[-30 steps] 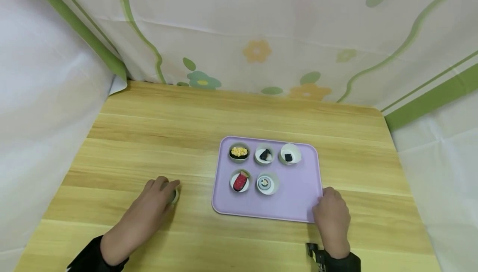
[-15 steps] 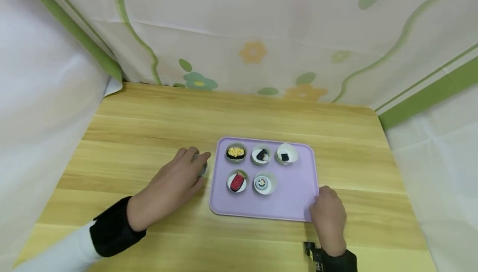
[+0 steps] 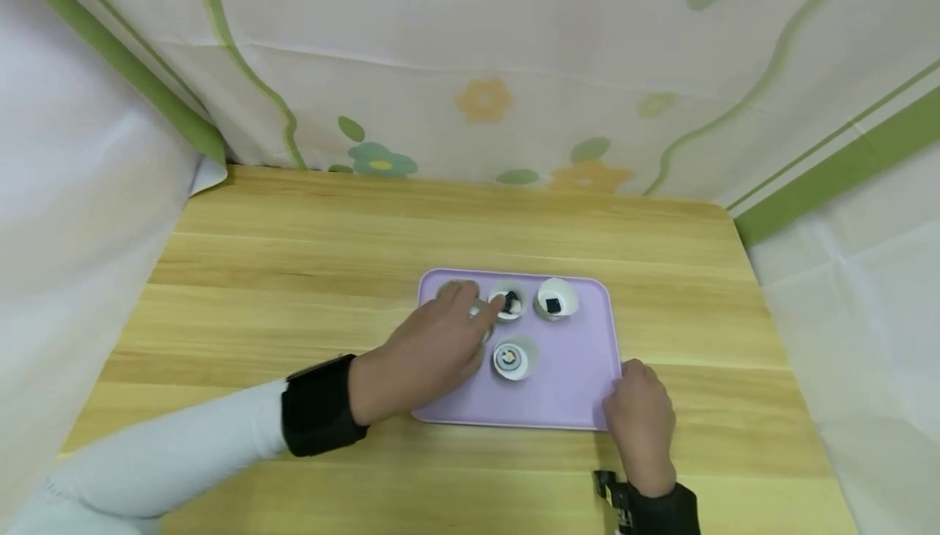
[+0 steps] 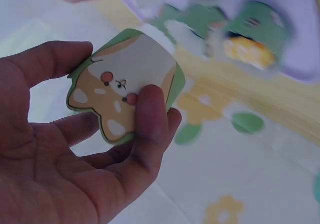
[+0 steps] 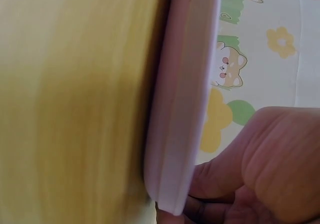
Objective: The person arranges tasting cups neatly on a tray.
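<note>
My left hand (image 3: 429,347) is over the left part of the lilac tray (image 3: 569,384). Its thumb and fingers hold a small cup (image 4: 131,67) printed with a cartoon dog face on green. What the cup contains is hidden. My right hand (image 3: 641,417) grips the tray's near right corner, its fingers curled at the rim in the right wrist view. On the tray, one cup (image 3: 516,288) bears a black-and-white rice ball, another (image 3: 564,290) a small black-topped piece, and a third (image 3: 525,349) a round sushi roll. The left hand covers the others from above.
Pale wood table top (image 3: 294,241) surrounds the tray. A white curtain (image 3: 367,54) with flowers and green vines hangs behind the table's far edge. A cup with a yellow-topped piece (image 4: 250,52) shows in the left wrist view. A dark device (image 3: 608,486) sits by the right wrist.
My left hand has carried the cup rightward from the table to over the tray. The right hand keeps its grip on the tray corner. The view has shifted slightly.
</note>
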Demonstrator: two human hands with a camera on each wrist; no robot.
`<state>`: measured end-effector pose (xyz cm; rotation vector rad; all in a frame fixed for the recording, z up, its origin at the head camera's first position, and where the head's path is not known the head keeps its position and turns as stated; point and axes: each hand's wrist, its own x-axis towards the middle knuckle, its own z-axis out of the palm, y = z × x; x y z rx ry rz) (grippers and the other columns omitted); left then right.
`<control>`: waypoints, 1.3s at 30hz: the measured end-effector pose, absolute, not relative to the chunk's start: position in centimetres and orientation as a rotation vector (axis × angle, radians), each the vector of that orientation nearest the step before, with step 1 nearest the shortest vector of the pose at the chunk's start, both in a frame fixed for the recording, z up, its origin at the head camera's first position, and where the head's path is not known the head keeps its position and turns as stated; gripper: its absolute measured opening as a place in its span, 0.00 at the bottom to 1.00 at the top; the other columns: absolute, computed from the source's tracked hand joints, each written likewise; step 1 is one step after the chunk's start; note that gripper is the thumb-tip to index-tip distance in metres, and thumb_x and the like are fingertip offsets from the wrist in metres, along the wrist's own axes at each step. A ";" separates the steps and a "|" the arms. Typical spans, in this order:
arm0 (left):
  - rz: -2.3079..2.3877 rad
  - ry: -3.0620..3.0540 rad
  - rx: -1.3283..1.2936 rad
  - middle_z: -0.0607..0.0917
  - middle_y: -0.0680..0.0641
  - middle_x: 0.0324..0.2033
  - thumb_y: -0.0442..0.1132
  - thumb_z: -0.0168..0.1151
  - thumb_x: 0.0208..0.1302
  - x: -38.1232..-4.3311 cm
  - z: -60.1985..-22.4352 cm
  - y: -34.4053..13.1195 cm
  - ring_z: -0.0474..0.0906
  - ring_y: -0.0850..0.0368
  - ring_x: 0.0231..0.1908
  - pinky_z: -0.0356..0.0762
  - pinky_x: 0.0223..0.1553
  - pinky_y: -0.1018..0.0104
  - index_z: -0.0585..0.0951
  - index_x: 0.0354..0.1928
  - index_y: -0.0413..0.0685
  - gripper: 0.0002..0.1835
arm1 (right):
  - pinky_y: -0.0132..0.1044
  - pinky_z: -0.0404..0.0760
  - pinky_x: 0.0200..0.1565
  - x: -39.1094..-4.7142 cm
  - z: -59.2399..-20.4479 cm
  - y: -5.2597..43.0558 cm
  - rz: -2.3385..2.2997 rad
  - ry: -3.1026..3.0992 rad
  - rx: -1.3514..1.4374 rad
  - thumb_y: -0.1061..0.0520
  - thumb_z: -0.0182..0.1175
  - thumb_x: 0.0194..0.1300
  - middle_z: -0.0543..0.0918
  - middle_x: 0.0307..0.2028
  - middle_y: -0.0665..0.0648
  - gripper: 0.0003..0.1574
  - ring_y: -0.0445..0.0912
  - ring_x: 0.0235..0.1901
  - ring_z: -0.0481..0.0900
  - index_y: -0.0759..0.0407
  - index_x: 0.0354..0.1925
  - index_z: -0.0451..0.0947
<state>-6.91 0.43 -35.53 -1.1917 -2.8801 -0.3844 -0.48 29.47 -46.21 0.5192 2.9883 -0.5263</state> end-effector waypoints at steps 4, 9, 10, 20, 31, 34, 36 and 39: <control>-0.319 -2.834 -1.312 0.80 0.40 0.49 0.41 0.65 0.69 -7.0 -35.8 2.9 0.76 0.51 0.43 0.82 0.37 0.66 0.75 0.70 0.40 0.29 | 0.57 0.81 0.29 -0.5 -46.3 29.4 -0.524 3.024 0.514 0.69 0.59 0.63 0.81 0.35 0.74 0.14 0.65 0.32 0.82 0.79 0.46 0.77; -0.170 -2.752 -1.416 0.80 0.42 0.51 0.46 0.64 0.71 -6.7 -36.3 6.0 0.79 0.52 0.46 0.83 0.37 0.69 0.74 0.69 0.41 0.29 | 0.56 0.81 0.29 -0.4 -46.2 29.5 -0.512 3.023 0.515 0.69 0.60 0.63 0.81 0.35 0.73 0.14 0.64 0.33 0.82 0.78 0.46 0.77; -0.150 -2.733 -1.436 0.81 0.42 0.51 0.46 0.64 0.71 -6.5 -36.4 6.6 0.79 0.53 0.47 0.84 0.37 0.69 0.74 0.68 0.41 0.28 | 0.56 0.81 0.30 -0.4 -46.2 29.5 -0.510 3.021 0.509 0.69 0.60 0.63 0.81 0.35 0.73 0.14 0.65 0.33 0.82 0.79 0.46 0.76; 0.046 -2.609 -1.556 0.77 0.51 0.42 0.38 0.56 0.73 -5.8 -40.2 11.6 0.74 0.59 0.39 0.78 0.38 0.67 0.77 0.54 0.48 0.11 | 0.57 0.82 0.32 -0.4 -46.3 29.6 -0.505 3.035 0.491 0.68 0.60 0.63 0.81 0.35 0.73 0.14 0.65 0.33 0.82 0.79 0.46 0.76; 0.229 -2.577 -1.549 0.80 0.50 0.45 0.43 0.53 0.75 -5.6 -42.7 13.1 0.79 0.58 0.45 0.81 0.44 0.67 0.78 0.54 0.49 0.12 | 0.56 0.81 0.30 -0.5 -46.3 29.4 -0.508 3.040 0.487 0.69 0.62 0.61 0.81 0.34 0.73 0.14 0.64 0.32 0.82 0.79 0.45 0.77; 0.225 -2.581 -1.541 0.80 0.50 0.46 0.43 0.53 0.75 -5.7 -43.0 13.2 0.79 0.57 0.46 0.81 0.45 0.65 0.78 0.56 0.47 0.14 | 0.56 0.82 0.31 -0.4 -46.3 29.4 -0.502 3.038 0.497 0.69 0.61 0.61 0.81 0.35 0.73 0.15 0.64 0.32 0.82 0.79 0.45 0.77; 0.221 -2.585 -1.536 0.80 0.49 0.47 0.43 0.53 0.76 -5.8 -43.2 13.3 0.79 0.57 0.47 0.81 0.46 0.65 0.77 0.57 0.47 0.14 | 0.56 0.82 0.32 -0.4 -46.3 29.4 -0.497 3.035 0.499 0.69 0.61 0.62 0.81 0.35 0.72 0.15 0.64 0.33 0.82 0.79 0.46 0.77; 0.207 -2.591 -1.538 0.80 0.49 0.46 0.43 0.53 0.76 -5.9 -43.4 13.4 0.79 0.56 0.47 0.81 0.46 0.64 0.77 0.57 0.47 0.14 | 0.56 0.82 0.32 -0.4 -46.3 29.5 -0.492 3.032 0.499 0.69 0.62 0.62 0.81 0.35 0.72 0.15 0.64 0.33 0.82 0.79 0.46 0.77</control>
